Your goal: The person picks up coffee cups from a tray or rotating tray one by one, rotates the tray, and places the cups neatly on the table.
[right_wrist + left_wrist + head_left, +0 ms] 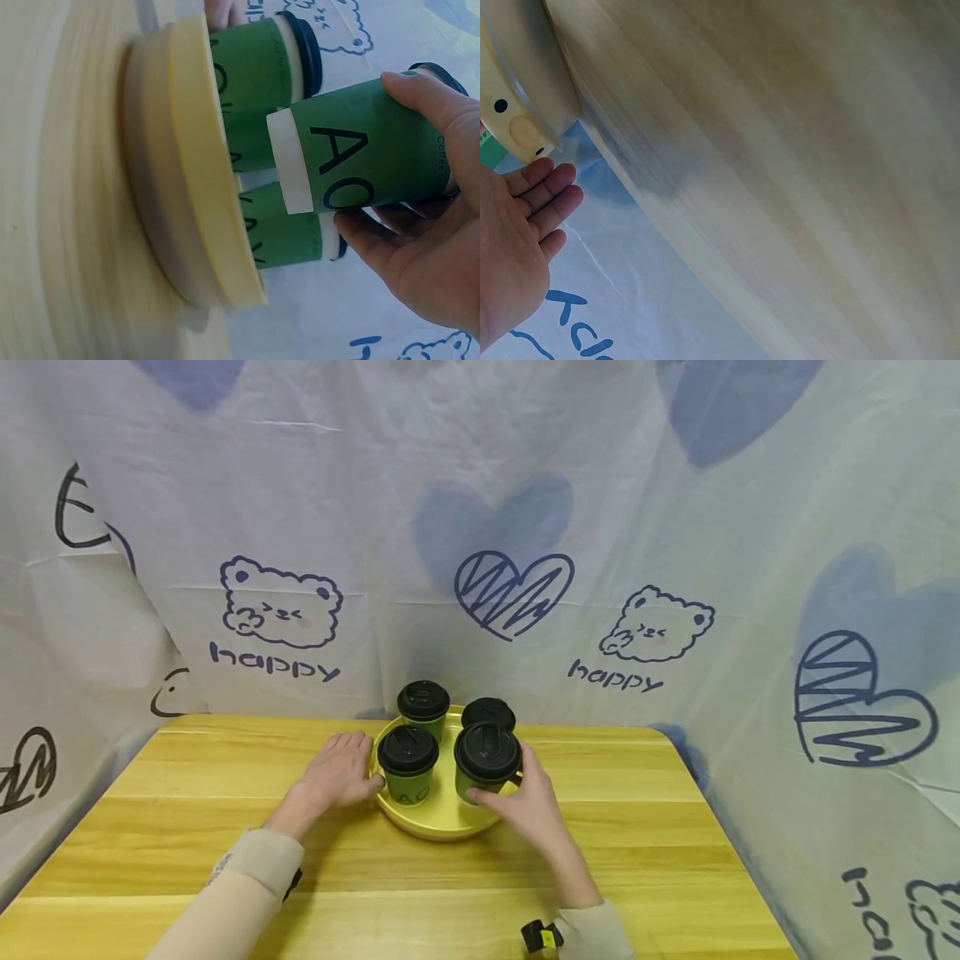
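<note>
My right hand [534,806] grips a green paper coffee cup [375,142] with a black lid, thumb on one side and fingers on the other. In the right wrist view the cup's white base is lifted above the rim of a round yellow tray [202,150]. Three similar lidded cups stand on the tray: one at front left [408,768], one at back left [423,706], one at back right [489,713], partly hidden by the held cup. My left hand [341,772] is at the tray's left edge, its fingers extended in the left wrist view.
The tray stands on a wood-grain table [420,910], near its back edge. Behind and on both sides hangs a pale cloth [390,485] printed with hearts, bears and lettering. Dark bands with small devices [542,935] sit at the wrists.
</note>
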Demonstrator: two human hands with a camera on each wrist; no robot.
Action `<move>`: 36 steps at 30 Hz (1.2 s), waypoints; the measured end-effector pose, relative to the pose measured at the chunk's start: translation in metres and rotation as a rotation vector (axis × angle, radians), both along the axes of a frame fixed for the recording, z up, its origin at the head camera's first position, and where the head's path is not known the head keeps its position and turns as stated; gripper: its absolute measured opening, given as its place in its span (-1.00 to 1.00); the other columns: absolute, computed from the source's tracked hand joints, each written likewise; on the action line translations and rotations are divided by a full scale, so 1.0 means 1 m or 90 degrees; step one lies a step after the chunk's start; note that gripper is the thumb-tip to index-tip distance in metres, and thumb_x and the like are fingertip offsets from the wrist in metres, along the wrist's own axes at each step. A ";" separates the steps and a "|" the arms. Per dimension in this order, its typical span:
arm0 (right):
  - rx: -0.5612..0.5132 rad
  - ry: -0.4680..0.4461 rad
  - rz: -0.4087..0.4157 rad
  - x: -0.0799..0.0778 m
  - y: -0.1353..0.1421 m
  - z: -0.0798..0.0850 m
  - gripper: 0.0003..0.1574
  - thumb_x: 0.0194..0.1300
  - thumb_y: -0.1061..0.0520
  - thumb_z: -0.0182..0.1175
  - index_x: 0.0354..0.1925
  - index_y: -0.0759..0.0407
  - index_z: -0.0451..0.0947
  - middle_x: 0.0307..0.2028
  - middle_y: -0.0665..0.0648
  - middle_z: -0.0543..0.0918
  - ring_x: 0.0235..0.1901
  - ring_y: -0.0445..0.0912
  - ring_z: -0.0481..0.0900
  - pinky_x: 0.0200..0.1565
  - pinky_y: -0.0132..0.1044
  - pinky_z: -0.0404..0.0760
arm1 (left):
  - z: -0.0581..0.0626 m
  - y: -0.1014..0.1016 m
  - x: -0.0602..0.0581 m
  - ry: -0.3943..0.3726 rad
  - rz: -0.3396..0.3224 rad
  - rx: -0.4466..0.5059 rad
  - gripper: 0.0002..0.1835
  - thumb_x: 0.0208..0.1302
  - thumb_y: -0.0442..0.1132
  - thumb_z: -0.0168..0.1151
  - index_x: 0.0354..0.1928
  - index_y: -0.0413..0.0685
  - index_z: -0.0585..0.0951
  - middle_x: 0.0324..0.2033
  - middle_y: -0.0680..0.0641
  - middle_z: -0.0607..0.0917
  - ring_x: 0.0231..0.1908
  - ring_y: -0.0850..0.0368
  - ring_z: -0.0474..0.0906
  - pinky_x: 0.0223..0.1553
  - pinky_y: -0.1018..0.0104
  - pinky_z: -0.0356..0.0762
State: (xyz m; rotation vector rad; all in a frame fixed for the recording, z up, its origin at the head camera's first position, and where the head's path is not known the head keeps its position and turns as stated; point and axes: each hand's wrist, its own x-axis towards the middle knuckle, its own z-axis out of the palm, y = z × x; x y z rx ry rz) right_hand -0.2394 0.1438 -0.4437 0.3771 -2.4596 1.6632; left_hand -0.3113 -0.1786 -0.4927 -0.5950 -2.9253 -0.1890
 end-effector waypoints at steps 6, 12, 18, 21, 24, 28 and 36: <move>-0.012 -0.005 -0.027 -0.002 0.013 0.004 0.13 0.02 0.11 0.64 0.46 0.15 0.29 0.34 0.20 0.50 0.36 0.12 0.44 0.37 0.12 0.48 | 0.001 0.001 0.001 -0.001 0.000 0.004 -0.34 0.23 0.08 0.19 0.09 -0.43 0.48 0.02 -0.36 0.55 0.16 -0.32 0.46 0.43 -0.25 0.25; -0.010 0.010 -0.049 -0.004 0.025 0.007 0.14 0.05 0.13 0.62 0.48 0.18 0.25 0.36 0.25 0.47 0.36 0.16 0.43 0.36 0.12 0.49 | 0.002 0.001 0.001 -0.002 -0.001 0.001 -0.34 0.23 0.08 0.20 0.09 -0.42 0.48 0.02 -0.36 0.55 0.16 -0.32 0.46 0.43 -0.25 0.26; -0.002 0.018 -0.077 -0.009 0.037 0.007 0.16 0.05 0.15 0.62 0.49 0.21 0.22 0.37 0.29 0.46 0.36 0.20 0.43 0.36 0.12 0.49 | 0.004 0.001 0.001 -0.009 -0.001 -0.005 -0.30 0.24 0.09 0.19 0.14 -0.44 0.47 0.07 -0.39 0.55 0.19 -0.34 0.45 0.43 -0.26 0.25; -0.002 0.006 -0.097 -0.010 0.042 0.006 0.18 0.03 0.16 0.63 0.50 0.19 0.21 0.37 0.27 0.45 0.36 0.19 0.42 0.37 0.10 0.48 | 0.005 0.002 0.001 -0.016 -0.001 -0.007 -0.28 0.25 0.10 0.19 0.17 -0.46 0.46 0.12 -0.41 0.54 0.22 -0.36 0.44 0.44 -0.26 0.23; -0.002 -0.002 -0.109 -0.011 0.046 0.004 0.18 0.03 0.16 0.62 0.49 0.19 0.21 0.37 0.27 0.45 0.37 0.19 0.41 0.38 0.11 0.47 | 0.003 0.002 0.002 -0.018 0.000 -0.007 -0.26 0.25 0.09 0.19 0.19 -0.47 0.45 0.15 -0.44 0.53 0.24 -0.38 0.43 0.45 -0.28 0.22; 0.003 -0.006 -0.118 -0.015 0.051 0.003 0.17 0.04 0.15 0.61 0.49 0.21 0.21 0.37 0.28 0.44 0.37 0.21 0.40 0.38 0.13 0.47 | 0.004 0.002 0.001 -0.015 0.003 -0.004 -0.26 0.24 0.10 0.19 0.19 -0.47 0.46 0.14 -0.42 0.53 0.22 -0.37 0.44 0.45 -0.27 0.22; 0.009 -0.017 -0.140 -0.021 0.062 -0.005 0.13 0.07 0.14 0.60 0.46 0.28 0.21 0.37 0.34 0.43 0.37 0.26 0.40 0.37 0.17 0.46 | 0.002 0.001 0.001 0.002 -0.003 -0.010 -0.31 0.24 0.08 0.19 0.12 -0.44 0.47 0.05 -0.38 0.55 0.17 -0.33 0.46 0.41 -0.26 0.27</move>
